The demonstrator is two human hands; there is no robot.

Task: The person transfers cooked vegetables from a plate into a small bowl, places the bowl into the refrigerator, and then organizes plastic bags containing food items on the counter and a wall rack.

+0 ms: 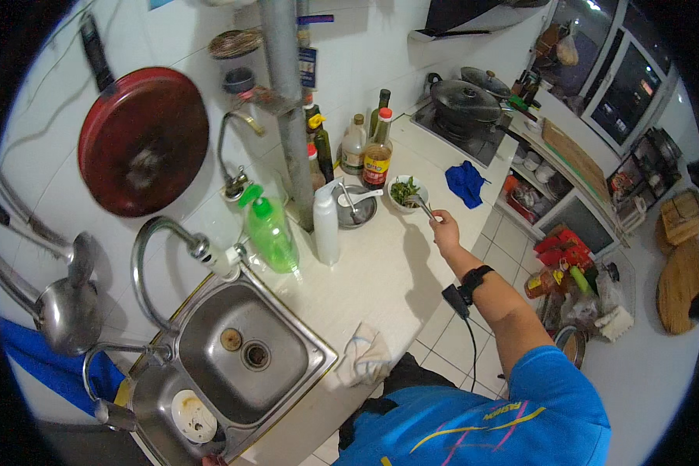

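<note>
My right hand (444,232) grips a metal fork (426,207) and reaches out over the counter. The fork's head rests at the greens (405,189) in a small white bowl (398,208). Only a few fingertips of my left hand (213,460) show at the bottom rim, by the smaller sink basin; the rest is cut off, so its grip is hidden. Close to those fingertips, a soiled white dish (193,416) lies in that basin. Left of the bowl sits a metal bowl (366,220) with a white spoon (362,197) and another utensil in it.
A white pump bottle (326,233) and green soap bottle (271,236) stand between sink and wall. Sauce bottles (377,157) stand behind the bowls. A blue cloth (466,183) lies to the right, a pale cloth (366,355) at the counter's front edge. A lidded pan (466,102) occupies the cooktop.
</note>
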